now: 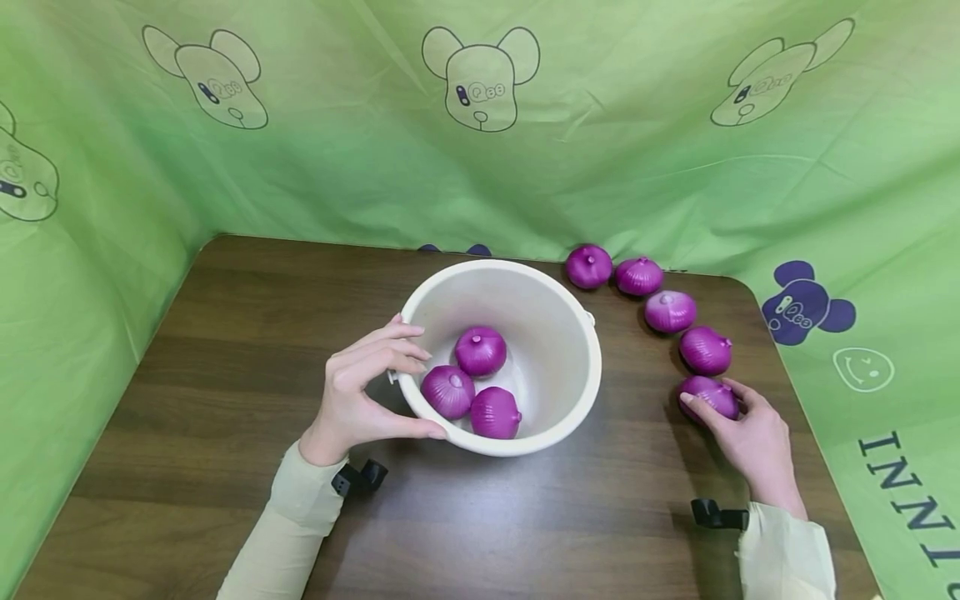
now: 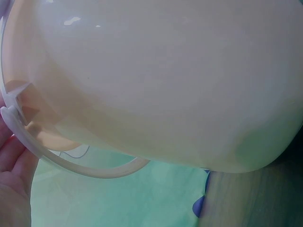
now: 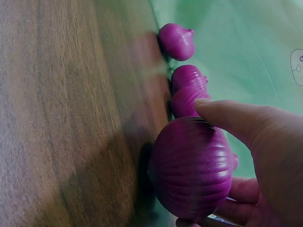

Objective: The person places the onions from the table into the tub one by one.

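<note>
A white bucket (image 1: 592,367) stands on the table, and my left hand (image 1: 360,387) holds its rim on the left, fingers over the edge and thumb along the front. The left wrist view is mostly filled by the bucket's outer wall (image 2: 165,85), with its handle (image 2: 94,170) hanging beside the hand. Three red onions (image 1: 480,351) lie inside on the bottom. At the right, my right hand (image 1: 757,442) grips the nearest red onion (image 1: 707,397) of a row, thumb on one side and fingers on the other. That onion (image 3: 191,168) looks large in the right wrist view.
Several more red onions (image 1: 670,312) curve along the table's back right, close to one another. The brown wooden table (image 1: 187,375) borders a green printed cloth (image 1: 337,183) at the back and sides. Dark wrist mounts (image 1: 360,477) sit on both sleeves.
</note>
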`<state>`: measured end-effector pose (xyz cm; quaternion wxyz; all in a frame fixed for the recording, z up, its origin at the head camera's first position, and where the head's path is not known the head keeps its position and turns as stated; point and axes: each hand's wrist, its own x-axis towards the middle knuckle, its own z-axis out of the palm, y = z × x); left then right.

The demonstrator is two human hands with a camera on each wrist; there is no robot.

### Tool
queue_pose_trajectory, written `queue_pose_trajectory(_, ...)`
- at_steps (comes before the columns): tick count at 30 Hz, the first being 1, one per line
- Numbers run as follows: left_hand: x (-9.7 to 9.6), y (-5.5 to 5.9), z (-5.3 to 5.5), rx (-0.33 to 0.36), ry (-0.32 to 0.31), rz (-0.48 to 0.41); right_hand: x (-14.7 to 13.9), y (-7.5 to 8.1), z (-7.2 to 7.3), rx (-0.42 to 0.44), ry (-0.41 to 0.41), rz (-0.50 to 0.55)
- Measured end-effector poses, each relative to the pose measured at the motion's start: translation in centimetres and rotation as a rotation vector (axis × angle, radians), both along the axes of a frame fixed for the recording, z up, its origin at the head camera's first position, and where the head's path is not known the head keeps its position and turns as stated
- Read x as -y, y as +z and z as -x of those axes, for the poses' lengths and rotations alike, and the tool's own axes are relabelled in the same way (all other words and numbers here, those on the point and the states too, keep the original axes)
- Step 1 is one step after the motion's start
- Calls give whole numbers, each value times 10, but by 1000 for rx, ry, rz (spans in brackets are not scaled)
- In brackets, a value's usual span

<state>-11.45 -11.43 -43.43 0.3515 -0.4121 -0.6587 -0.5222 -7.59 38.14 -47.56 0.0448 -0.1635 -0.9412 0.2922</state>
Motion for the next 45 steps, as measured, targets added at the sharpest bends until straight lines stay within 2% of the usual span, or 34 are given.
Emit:
queue_pose_trajectory(22,-1,0,-1,3,-2,0,3,-4,-2,-10,-40,22)
queue_pose_trajectory(45,0,1,0,1,-4,0,10,9,0,-39,-16,9)
